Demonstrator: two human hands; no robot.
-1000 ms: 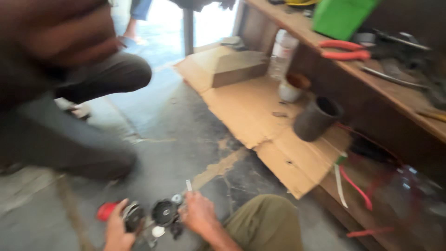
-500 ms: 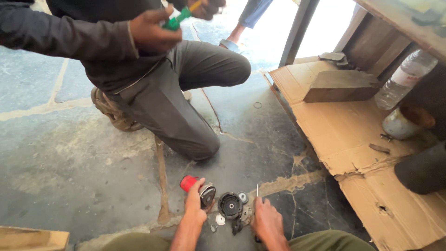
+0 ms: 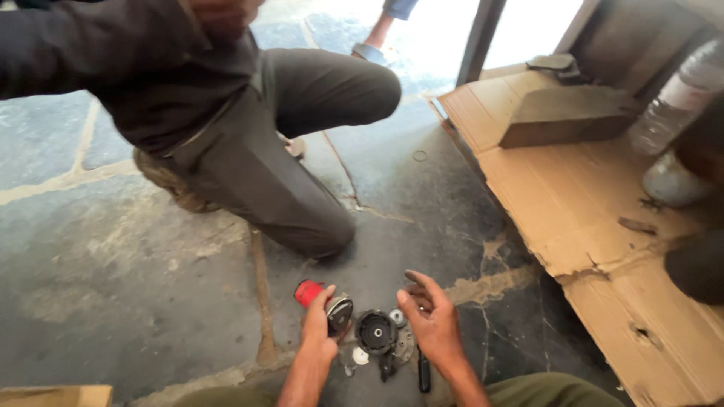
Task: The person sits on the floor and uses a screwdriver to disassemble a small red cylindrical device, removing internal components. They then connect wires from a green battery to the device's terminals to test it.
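My left hand grips a small machine part with a red end and a dark round head, resting on the stone floor. My right hand hovers just right of it, fingers loosely curled and apart, holding nothing. Between the hands lies a black round disc part with small washers and a metal ring beside it. A dark slim tool lies on the floor under my right wrist.
Another person crouches opposite, one bent knee close to the parts. A flattened cardboard sheet covers the floor at right, carrying a wooden block and a plastic bottle. A small ring lies on the stone.
The view has swung and tilted down, closer to the floor parts. My right hand has lifted off the parts and opened. The other person's raised hand with a green-handled tool has left the view.
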